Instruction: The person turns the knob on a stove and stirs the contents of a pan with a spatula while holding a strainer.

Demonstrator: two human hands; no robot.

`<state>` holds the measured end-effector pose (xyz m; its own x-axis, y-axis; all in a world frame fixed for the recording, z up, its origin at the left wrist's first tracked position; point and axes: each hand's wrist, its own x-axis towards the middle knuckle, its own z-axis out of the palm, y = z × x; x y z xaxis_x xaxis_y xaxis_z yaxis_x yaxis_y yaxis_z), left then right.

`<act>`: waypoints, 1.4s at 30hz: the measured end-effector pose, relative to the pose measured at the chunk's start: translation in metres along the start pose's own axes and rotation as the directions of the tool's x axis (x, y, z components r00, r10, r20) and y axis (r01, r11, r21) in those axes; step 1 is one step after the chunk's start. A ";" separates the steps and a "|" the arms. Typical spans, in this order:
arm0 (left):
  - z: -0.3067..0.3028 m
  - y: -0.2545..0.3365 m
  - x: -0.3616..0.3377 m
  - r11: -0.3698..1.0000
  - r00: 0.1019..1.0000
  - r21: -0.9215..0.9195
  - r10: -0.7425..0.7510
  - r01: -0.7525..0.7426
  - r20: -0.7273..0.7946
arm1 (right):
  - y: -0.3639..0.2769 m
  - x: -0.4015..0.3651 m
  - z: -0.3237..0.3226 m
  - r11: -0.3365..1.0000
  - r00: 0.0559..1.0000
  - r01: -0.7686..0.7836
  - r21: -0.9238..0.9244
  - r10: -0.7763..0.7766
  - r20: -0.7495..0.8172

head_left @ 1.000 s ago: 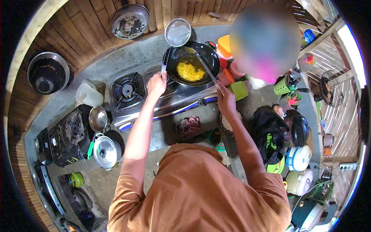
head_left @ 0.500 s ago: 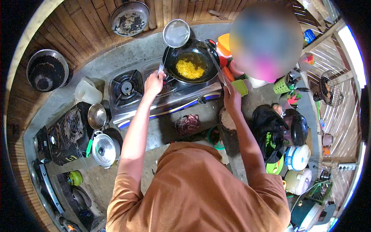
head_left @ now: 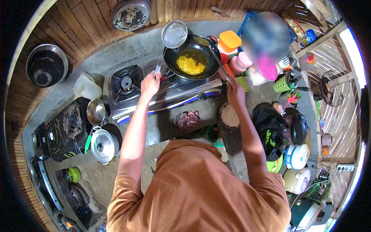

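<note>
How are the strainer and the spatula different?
The strainer has a round, pale mesh head, while the spatula has a smaller, darker one. The left hand holds the strainer; the right hand holds the spatula. Both have long handles.

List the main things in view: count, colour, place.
stove: 1, silver, upper centre
wok: 1, black, on stove
food: 1 pile, yellow, in wok
strainer: 1, grey, by wok
spatula: 1, grey, over wok
cloth: 1, dark patterned, before stove
pitcher: 1, white, left of stove
saucepan: 1, silver, near pitcher
lidded pot: 1, silver, beside saucepan
bag: 1, black, right
left hand: 1, on strainer handle
right hand: 1, on spatula handle
</note>
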<state>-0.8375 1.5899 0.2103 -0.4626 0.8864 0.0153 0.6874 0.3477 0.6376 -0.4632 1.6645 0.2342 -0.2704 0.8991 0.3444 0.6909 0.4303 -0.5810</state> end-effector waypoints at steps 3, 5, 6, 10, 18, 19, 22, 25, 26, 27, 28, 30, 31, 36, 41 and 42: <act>0.003 -0.014 -0.004 1.000 0.999 0.009 0.030 -0.030 -0.038 | 0.001 0.013 -0.045 0.995 0.999 0.035 -0.091 -0.032 0.042; 0.007 -0.026 -0.005 0.996 0.994 0.017 0.085 -0.084 -0.067 | 0.003 0.021 -0.070 0.958 0.976 0.174 -0.226 -0.137 0.170; 0.012 -0.034 -0.004 0.996 0.994 0.017 0.083 -0.082 -0.068 | -0.007 0.023 -0.081 0.958 0.976 0.175 -0.225 -0.138 0.171; 0.026 -0.055 -0.003 0.988 0.984 -0.007 0.156 -0.157 -0.082 | -0.023 0.021 -0.094 0.929 0.925 0.198 -0.313 -0.071 0.374; 0.014 -0.028 -0.010 0.992 0.995 -0.111 -0.044 0.053 0.089 | -0.024 0.021 -0.012 0.917 0.917 0.229 -0.327 -0.090 0.388; 0.018 -0.033 -0.009 0.995 0.996 -0.083 -0.042 0.048 0.079 | -0.023 0.022 -0.006 0.917 0.919 0.226 -0.329 -0.088 0.385; 0.021 -0.038 -0.006 0.995 0.995 -0.070 -0.069 0.074 0.078 | -0.009 0.036 0.009 0.959 0.953 0.118 -0.259 -0.036 0.302; 0.019 -0.034 -0.007 0.995 0.992 -0.046 -0.088 0.092 0.088 | -0.004 0.050 -0.002 0.974 0.971 0.011 -0.226 0.044 0.236; 0.018 -0.033 -0.008 0.995 0.992 -0.048 -0.087 0.092 0.087 | -0.010 0.051 -0.011 0.974 0.971 0.012 -0.227 0.043 0.236; 0.018 -0.032 -0.009 0.993 0.990 -0.045 -0.100 0.105 0.101 | -0.013 0.052 -0.019 0.978 0.982 0.023 -0.206 0.017 0.189; 0.016 -0.031 -0.008 0.992 0.987 -0.043 -0.112 0.117 0.113 | -0.014 0.054 -0.024 0.982 0.990 0.037 -0.184 -0.011 0.140; 0.016 -0.030 -0.008 0.994 0.989 -0.040 -0.097 0.102 0.113 | -0.016 0.053 -0.026 0.995 0.996 0.019 -0.094 -0.010 0.089; 0.016 -0.030 -0.008 0.996 0.989 -0.035 -0.082 0.087 0.119 | -0.015 0.053 -0.024 0.993 0.989 -0.058 -0.098 0.070 0.127; 0.016 -0.029 -0.007 0.997 0.992 -0.019 -0.072 0.075 0.105 | 0.043 0.055 0.017 0.993 0.947 -0.049 -0.111 0.081 0.311; 0.012 -0.023 -0.008 0.996 0.991 -0.019 -0.084 0.086 0.102 | 0.010 0.055 -0.002 0.896 0.748 -0.427 0.122 0.274 0.605; 0.011 -0.023 -0.009 0.998 0.994 -0.012 -0.066 0.067 0.092 | 0.012 0.057 0.000 0.896 0.746 -0.427 0.122 0.273 0.607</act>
<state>-0.8431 1.5778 0.1868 -0.4531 0.8860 -0.0980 0.6478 0.4028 0.6466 -0.4707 1.7214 0.2467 -0.4200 0.8373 -0.3499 0.6529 0.0110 -0.7574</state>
